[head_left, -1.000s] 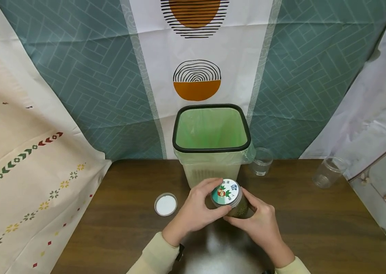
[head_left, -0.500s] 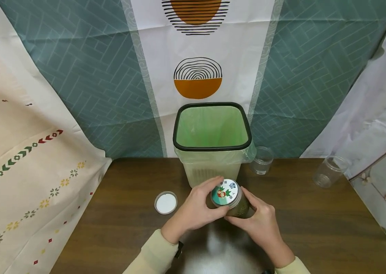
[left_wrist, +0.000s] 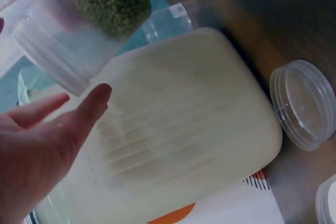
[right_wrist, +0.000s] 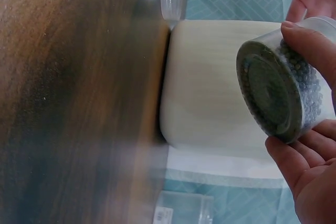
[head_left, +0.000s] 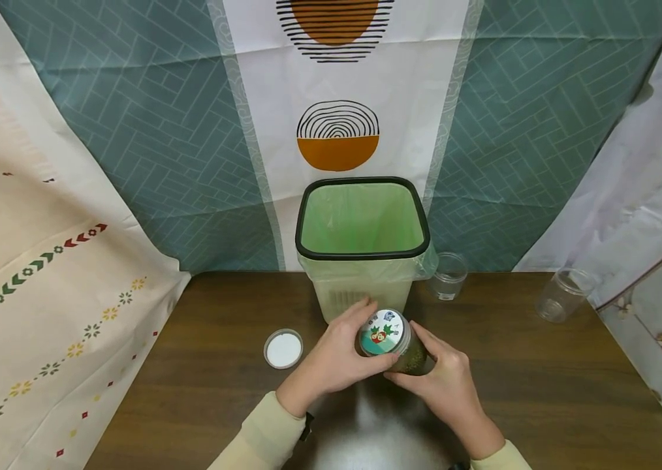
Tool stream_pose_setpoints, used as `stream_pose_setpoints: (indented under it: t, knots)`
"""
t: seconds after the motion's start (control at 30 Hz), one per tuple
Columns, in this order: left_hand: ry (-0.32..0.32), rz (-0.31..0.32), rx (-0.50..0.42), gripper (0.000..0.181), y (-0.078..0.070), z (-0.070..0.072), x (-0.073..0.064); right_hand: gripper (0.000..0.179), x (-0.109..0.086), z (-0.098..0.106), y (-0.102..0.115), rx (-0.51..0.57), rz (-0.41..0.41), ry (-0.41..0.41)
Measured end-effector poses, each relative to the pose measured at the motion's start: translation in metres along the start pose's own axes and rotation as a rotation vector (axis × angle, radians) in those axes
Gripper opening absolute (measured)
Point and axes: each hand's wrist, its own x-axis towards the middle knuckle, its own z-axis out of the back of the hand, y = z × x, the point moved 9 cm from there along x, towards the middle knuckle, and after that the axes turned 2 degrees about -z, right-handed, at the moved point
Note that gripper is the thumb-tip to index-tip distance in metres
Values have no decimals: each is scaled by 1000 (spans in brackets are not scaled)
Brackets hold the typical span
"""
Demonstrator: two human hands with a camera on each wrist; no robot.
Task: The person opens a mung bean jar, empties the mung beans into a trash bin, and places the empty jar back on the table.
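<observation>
Head view is evenly lit and pretty sharp, soft indoor light from above and no hard shadows. There's a pale glare patch on the worktop (head_left: 378, 424) at the bottom centre of the frame, right by the wrists. Wide lens bends the edges, so the curtains bow outward at left and right. Both wrist views are much softer: the left one looks hazy and washed out, with the bin (left_wrist: 184, 124) blurry, and the right one has the wood smeared on the left half.

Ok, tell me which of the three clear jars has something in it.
The jar held in both hands, in front of the bin: it holds green beans and has a lid. The two by the curtain are empty and open.
</observation>
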Motion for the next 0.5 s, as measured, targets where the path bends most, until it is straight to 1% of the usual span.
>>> stream_pose_setpoints:
  t: [0.07,0.13,0.2,0.27,0.4,0.5]
  knots:
    - [33,-20,-13,79,-2,-1,0,87,0,0,0,-2,2,2]
    - [44,-27,-18,77,-2,-1,1,87,0,0,1,-4,4,3]
    - [32,-19,-21,76,-2,0,1,88,0,0,2,-7,9,1]
    - [9,10,-26,76,-1,1,2,88,0,0,3,-8,14,-1]
    - [-32,59,-31,83,3,4,2,89,0,0,4,-10,19,-4]
    - [-36,45,-7,87,3,5,1,89,0,0,5,-9,24,-5]
